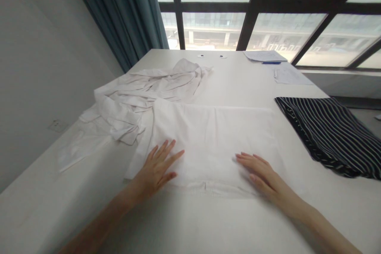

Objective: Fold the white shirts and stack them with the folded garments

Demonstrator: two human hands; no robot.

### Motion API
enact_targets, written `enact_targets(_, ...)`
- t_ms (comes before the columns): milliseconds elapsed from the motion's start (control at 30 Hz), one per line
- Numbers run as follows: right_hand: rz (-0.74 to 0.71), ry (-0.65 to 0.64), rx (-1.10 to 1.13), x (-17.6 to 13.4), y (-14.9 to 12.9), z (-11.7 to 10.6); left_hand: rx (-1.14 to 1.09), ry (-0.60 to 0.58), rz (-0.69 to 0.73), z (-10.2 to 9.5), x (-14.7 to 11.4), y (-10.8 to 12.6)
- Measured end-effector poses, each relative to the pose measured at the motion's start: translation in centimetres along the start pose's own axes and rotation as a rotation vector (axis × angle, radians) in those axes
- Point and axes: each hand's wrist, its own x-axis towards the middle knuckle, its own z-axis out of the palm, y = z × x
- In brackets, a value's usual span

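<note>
A white garment, folded into a rough rectangle, lies on the white table in front of me. My left hand rests on its left part, fingers spread and palm down. On the right part, my right hand is stretched out flat with its fingers close together; it is slightly blurred. Neither hand grips the cloth. Light creases run down the middle of the fabric, and a seam or edge shows along the near side. What kind of garment it is, I cannot tell.
Crumpled white cloth lies at the far left, against the folded piece. A black-and-white striped cloth hangs over the right edge. Papers and a blue pen lie at the back right, before the window.
</note>
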Motion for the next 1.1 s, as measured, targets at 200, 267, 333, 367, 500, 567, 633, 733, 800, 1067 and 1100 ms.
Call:
enact_targets(200, 0.402, 0.477, -0.100, -1.1, 5.0, -1.1, -0.016, 0.288, -0.350, -0.2, -1.8, -3.3)
enact_targets(267, 0.465, 0.523, -0.162, -1.5, 6.5, -1.4, -0.047, 0.297, -0.413, -0.6, -2.0, -3.9)
enact_targets(333, 0.526, 0.499, -0.136, -2.0, 7.5, -1.9, -0.094, 0.293, -0.464, -1.1, -1.9, -4.0)
enact_targets(367, 0.561, 0.465, -0.096, -2.1, 7.7, -2.2, -0.120, 0.290, -0.482, -1.3, -1.8, -4.0)
enact_targets(500, 0.674, 0.324, 0.049, -2.6, 7.7, -3.4, -0.198, 0.294, -0.537, -1.7, -1.6, -3.8)
enact_targets(567, 0.684, 0.289, 0.062, -2.7, 7.4, -3.7, -0.220, 0.293, -0.562, -1.8, -1.6, -3.7)
enact_targets(633, 0.667, 0.264, 0.049, -2.8, 7.1, -3.8, -0.239, 0.290, -0.576, -1.8, -1.7, -3.7)
enact_targets(733, 0.624, 0.219, 0.011, -3.0, 6.9, -3.7, -0.262, 0.293, -0.586, -1.9, -2.1, -3.6)
enact_targets(800, 0.610, 0.200, -0.006, -3.2, 7.0, -3.7, -0.278, 0.287, -0.592, -2.0, -2.5, -3.5)
enact_targets(1067, 0.631, 0.185, -0.069, -3.6, 8.9, -4.9, -0.300, 0.255, -0.612, -2.5, -2.7, -3.7)
enact_targets(1100, 0.621, 0.205, -0.105, -3.4, 9.2, -5.0, -0.286, 0.271, -0.611, -2.5, -2.3, -4.0)
